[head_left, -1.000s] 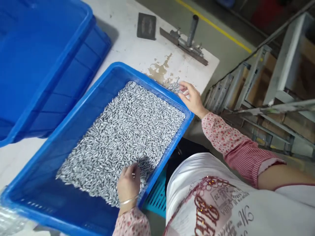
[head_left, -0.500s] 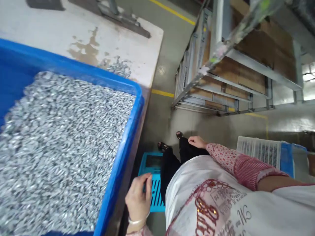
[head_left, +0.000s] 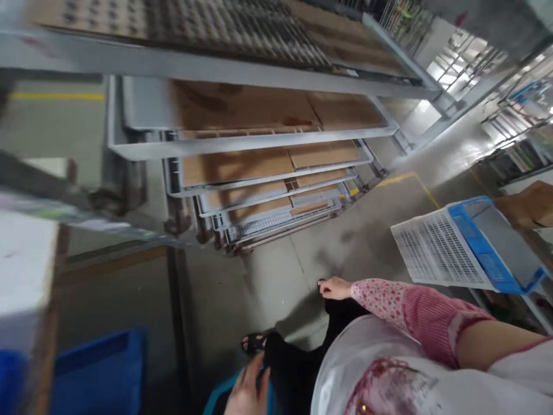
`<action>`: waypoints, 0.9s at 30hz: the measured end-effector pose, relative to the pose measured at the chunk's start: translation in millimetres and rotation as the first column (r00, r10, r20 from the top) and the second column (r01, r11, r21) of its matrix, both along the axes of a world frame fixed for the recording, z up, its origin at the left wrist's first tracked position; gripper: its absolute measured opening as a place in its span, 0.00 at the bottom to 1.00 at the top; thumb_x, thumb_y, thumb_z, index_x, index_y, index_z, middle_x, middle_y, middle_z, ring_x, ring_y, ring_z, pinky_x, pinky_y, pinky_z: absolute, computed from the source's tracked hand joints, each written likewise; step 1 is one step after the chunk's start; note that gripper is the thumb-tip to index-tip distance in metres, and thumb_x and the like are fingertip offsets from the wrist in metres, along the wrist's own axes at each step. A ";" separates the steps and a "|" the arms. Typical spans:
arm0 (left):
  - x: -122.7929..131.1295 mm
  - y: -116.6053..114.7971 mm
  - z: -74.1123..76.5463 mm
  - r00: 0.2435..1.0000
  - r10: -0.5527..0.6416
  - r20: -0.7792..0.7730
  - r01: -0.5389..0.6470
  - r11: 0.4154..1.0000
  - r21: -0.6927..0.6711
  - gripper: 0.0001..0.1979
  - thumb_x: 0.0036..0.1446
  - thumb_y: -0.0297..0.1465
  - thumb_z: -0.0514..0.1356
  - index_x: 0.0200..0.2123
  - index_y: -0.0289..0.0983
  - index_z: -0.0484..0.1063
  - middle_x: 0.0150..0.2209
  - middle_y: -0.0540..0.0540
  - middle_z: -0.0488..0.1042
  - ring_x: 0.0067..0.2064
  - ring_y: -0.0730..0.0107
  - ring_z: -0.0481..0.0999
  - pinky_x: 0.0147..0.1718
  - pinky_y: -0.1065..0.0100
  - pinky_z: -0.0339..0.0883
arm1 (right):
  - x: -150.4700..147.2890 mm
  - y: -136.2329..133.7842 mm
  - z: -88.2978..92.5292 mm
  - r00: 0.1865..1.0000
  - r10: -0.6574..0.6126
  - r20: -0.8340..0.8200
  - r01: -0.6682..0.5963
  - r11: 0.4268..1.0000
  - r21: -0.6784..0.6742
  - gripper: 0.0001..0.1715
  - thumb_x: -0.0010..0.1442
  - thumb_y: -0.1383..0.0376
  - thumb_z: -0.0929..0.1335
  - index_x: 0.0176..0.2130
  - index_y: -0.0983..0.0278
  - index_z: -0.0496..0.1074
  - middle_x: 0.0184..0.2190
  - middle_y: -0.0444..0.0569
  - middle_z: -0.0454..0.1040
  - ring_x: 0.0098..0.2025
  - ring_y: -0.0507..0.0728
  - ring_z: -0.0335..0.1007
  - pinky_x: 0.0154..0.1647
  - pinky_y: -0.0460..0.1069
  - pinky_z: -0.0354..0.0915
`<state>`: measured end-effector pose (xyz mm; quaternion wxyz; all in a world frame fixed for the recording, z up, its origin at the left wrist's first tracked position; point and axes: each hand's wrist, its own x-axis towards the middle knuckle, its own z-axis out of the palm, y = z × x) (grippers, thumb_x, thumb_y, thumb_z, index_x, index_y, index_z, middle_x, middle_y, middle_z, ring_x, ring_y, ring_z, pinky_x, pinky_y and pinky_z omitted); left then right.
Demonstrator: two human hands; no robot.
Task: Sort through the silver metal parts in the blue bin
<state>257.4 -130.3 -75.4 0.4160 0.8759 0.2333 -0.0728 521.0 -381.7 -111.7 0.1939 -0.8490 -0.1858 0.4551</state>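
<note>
My left hand [head_left: 247,392] is low at the bottom edge, beside my black trousers. Its thumb and fingers are apart and nothing shows between them. Just behind it is the rim of a turquoise plastic crate-like thing [head_left: 212,399], mostly hidden. My right hand [head_left: 336,288] hangs in front of my right thigh with its fingers loosely curled in, and no object shows in it. Nearest ahead of both hands stands a metal rack [head_left: 259,141], its shelves lined with brown cardboard [head_left: 242,164]. Neither hand touches the rack.
The top shelf bears a blurred array of small dark pieces [head_left: 194,23]. At right stand a white slatted basket [head_left: 440,248] and a blue-rimmed bin [head_left: 484,242]. A blue tray [head_left: 99,374] is low at left, near a white tabletop [head_left: 26,259]. Grey floor [head_left: 280,271] has yellow lines.
My view has swung right: the blue bin of small silvery pieces has left the frame and the rack now fills the upper middle. My left hand sits lower in view. My feet have shifted.
</note>
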 end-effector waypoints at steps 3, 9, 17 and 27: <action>56.6 -57.6 7.6 1.000 -0.023 -0.019 0.022 0.998 -0.065 0.16 0.59 0.37 0.51 0.46 0.42 0.73 0.44 0.42 0.79 0.44 0.58 0.79 0.45 0.57 0.74 | 39.0 -60.1 -3.2 0.987 -0.155 -0.034 0.153 0.987 -0.044 0.07 0.52 0.71 0.67 0.29 0.63 0.77 0.26 0.46 0.77 0.31 0.53 0.74 0.35 0.44 0.66; 104.0 -99.3 9.8 0.995 -0.087 -0.045 0.073 0.967 -0.245 0.16 0.57 0.37 0.54 0.47 0.41 0.73 0.41 0.43 0.79 0.41 0.62 0.80 0.43 0.61 0.74 | 93.3 -102.6 -15.7 0.878 -0.476 -0.055 0.464 0.873 -0.148 0.07 0.53 0.73 0.66 0.26 0.65 0.73 0.19 0.43 0.71 0.19 0.47 0.65 0.23 0.41 0.61; 159.8 -12.3 -57.2 0.979 0.059 -0.197 -0.119 0.943 -0.311 0.14 0.51 0.39 0.56 0.41 0.41 0.73 0.33 0.48 0.80 0.33 0.65 0.80 0.34 0.66 0.74 | 133.0 -46.8 -46.0 0.665 -0.729 -0.164 0.729 0.681 -0.073 0.04 0.58 0.68 0.67 0.33 0.67 0.72 0.24 0.47 0.74 0.22 0.47 0.66 0.23 0.40 0.63; 289.1 122.6 -240.3 0.870 0.437 -0.229 -0.448 0.894 0.004 0.19 0.52 0.31 0.58 0.48 0.34 0.71 0.42 0.41 0.77 0.43 0.60 0.77 0.46 0.61 0.69 | 260.1 94.2 -191.5 0.635 -0.750 -0.183 0.771 0.628 0.104 0.03 0.58 0.67 0.68 0.32 0.64 0.68 0.27 0.46 0.73 0.28 0.48 0.68 0.33 0.43 0.68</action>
